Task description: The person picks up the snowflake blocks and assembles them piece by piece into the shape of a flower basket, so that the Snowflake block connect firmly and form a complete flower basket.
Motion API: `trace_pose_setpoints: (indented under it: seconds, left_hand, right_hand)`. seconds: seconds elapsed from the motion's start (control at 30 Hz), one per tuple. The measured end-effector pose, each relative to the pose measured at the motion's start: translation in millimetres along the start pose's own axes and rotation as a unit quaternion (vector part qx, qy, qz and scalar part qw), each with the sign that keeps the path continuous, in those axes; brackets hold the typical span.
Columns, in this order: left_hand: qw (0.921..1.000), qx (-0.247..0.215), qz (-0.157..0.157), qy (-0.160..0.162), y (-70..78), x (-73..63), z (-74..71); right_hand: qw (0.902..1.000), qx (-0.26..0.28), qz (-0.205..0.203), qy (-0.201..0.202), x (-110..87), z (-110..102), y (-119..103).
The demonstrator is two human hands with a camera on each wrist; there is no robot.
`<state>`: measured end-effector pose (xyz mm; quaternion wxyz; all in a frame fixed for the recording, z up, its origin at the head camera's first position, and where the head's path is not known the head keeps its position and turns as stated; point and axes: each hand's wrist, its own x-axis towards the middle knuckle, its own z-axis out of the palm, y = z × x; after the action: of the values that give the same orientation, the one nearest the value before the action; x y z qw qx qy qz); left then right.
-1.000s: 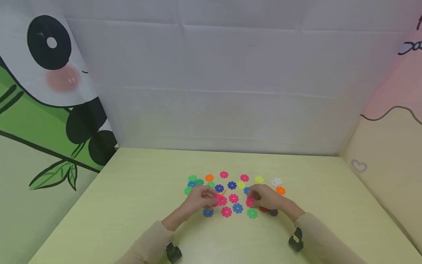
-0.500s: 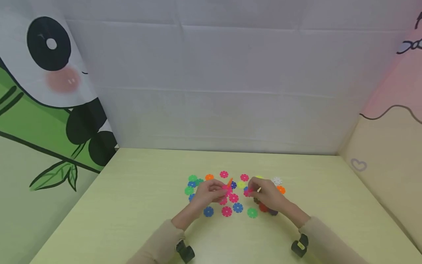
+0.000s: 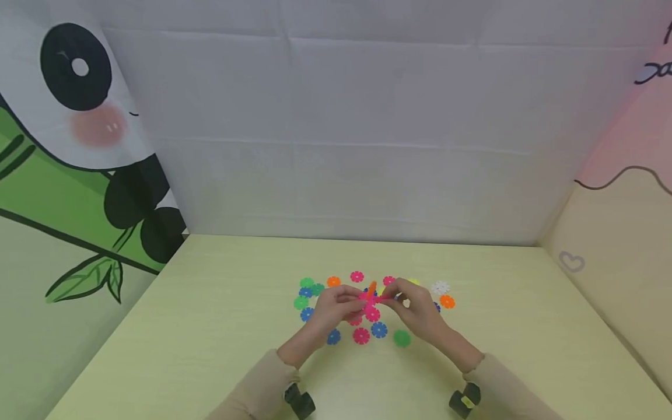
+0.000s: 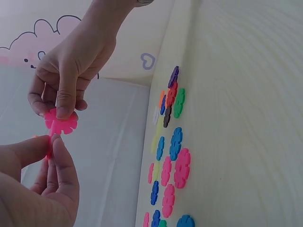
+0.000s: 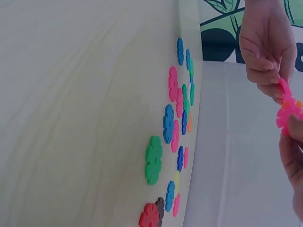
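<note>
Loose coloured discs lie flat on the table [image 3: 157, 326] below and around the hands; green disc [image 3: 402, 338] and blue disc [image 3: 379, 330] on the near side, white disc [image 3: 440, 288] far right. White back panel [image 3: 336, 146] bounds the far edge; tabletop runs well past the discs both sides. Left hand [image 3: 336, 306] pinches one pink disc [image 3: 366, 301], orange piece [image 3: 371, 289] sticking up there; right hand [image 3: 417, 306] pinches another pink disc [image 4: 60, 124]. Pinks meet above the table.

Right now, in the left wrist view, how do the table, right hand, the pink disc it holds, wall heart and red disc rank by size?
Largest to smallest:
1. Table
2. Right hand
3. Pink disc, partly covered
4. Wall heart and red disc: too close to rank, with the disc turned nearly edge-on.
</note>
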<state>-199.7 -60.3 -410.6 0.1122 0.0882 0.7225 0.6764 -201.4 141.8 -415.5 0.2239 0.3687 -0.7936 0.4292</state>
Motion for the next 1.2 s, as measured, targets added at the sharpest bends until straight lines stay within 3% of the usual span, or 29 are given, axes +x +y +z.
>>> trace_pose_setpoints:
  seconds: [0.13,0.33,0.43,0.6,0.77,1.0,1.2]
  left_hand:
    - [0.9999,0.013,-0.003,0.003,0.3,-1.5,-0.2]
    - [0.9998,0.007,-0.012,0.011,-2.0,-4.9,2.5]
    - [0.9998,0.0,-0.013,0.012,-5.7,-4.0,2.3]
    - [0.9998,-0.001,-0.022,0.0,-9.3,-0.7,-0.6]
    - [0.9993,-0.011,-0.036,-0.005,-14.5,0.9,-8.8]
    - [0.9994,0.01,-0.032,0.003,-22.5,-3.6,-28.8]
    - [0.9987,0.026,-0.043,0.012,-26.4,-5.1,-36.9]
  right_hand:
    - [0.9995,0.001,-0.017,-0.026,-2.1,0.3,5.2]
    - [0.9951,-0.004,-0.09,-0.041,0.1,1.2,5.7]
    - [0.9951,0.004,-0.088,-0.044,1.0,1.8,4.5]
    - [0.997,0.011,-0.045,-0.061,4.0,-0.4,1.9]
    - [0.9926,-0.001,0.037,-0.115,2.2,-12.3,10.3]
    - [0.9656,-0.046,0.173,-0.188,-17.1,-38.2,43.8]
    - [0.9489,-0.068,0.205,-0.23,-31.4,-43.3,61.4]
